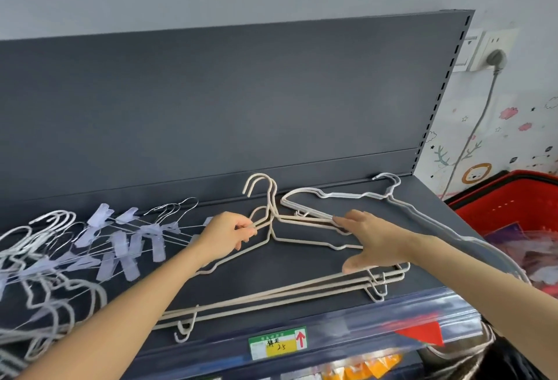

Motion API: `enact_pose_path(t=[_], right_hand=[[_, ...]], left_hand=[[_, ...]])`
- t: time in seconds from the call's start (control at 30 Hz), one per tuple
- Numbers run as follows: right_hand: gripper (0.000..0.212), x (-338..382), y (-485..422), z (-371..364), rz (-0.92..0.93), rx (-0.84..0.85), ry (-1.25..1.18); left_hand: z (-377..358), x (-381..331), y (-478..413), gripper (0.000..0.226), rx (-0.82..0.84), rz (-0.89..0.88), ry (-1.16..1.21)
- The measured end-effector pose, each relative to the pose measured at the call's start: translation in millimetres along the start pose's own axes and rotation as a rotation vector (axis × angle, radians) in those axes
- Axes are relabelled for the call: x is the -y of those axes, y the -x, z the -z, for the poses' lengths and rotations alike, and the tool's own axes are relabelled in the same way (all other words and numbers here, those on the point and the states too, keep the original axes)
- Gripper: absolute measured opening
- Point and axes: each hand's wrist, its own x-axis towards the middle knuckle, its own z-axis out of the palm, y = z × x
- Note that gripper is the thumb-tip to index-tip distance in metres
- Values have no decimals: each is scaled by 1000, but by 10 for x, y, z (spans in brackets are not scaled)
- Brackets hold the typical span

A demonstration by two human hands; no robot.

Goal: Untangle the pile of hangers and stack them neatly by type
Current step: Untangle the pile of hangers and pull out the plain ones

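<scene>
Left hand (232, 236) pinches the beige hangers (271, 296) near the neck; right hand (371, 240), fingers straight, steadies them on the shelf (302, 262), probably to square the stack.

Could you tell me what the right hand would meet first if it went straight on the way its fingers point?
The right hand points leftward; it would probably reach the necks of the beige hangers first, then the left hand pinching them. Depth is unclear.
</scene>
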Motion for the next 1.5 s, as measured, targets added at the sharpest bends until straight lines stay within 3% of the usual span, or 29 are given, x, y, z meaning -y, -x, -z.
enact_pose_path(t=[0.13, 0.27, 0.4, 0.57, 0.73, 0.9, 1.13, 1.33, 1.5], right_hand=[[82, 47, -74, -46, 2, 39, 18], [83, 100, -115, -101, -3, 76, 11], [80, 130, -91, -130, -12, 111, 10], [78, 174, -71, -130, 1, 113, 36], [67, 180, -99, -108, -57, 139, 8], [66, 253, -158, -63, -79, 64, -81], [54, 486, -401, -67, 45, -62, -36], [47, 759, -675, -105, 168, -142, -61], [50, 1069, -813, -152, 240, -113, -98]], left_hand=[[-32, 40, 53, 21, -36, 4, -86], [-44, 32, 109, 18, -16, -3, -316], [-46, 90, 128, 31, -8, -17, -344], [-55, 153, 138, 18, 67, -58, -475], [-72, 31, 185, 40, 53, -31, -592], [-54, 63, 228, 30, 65, -114, -569], [141, 144, 428, 58, -52, -79, -574], [396, 284, 663, 63, -145, 0, -669], [535, 425, 903, 69, -202, 97, -687]])
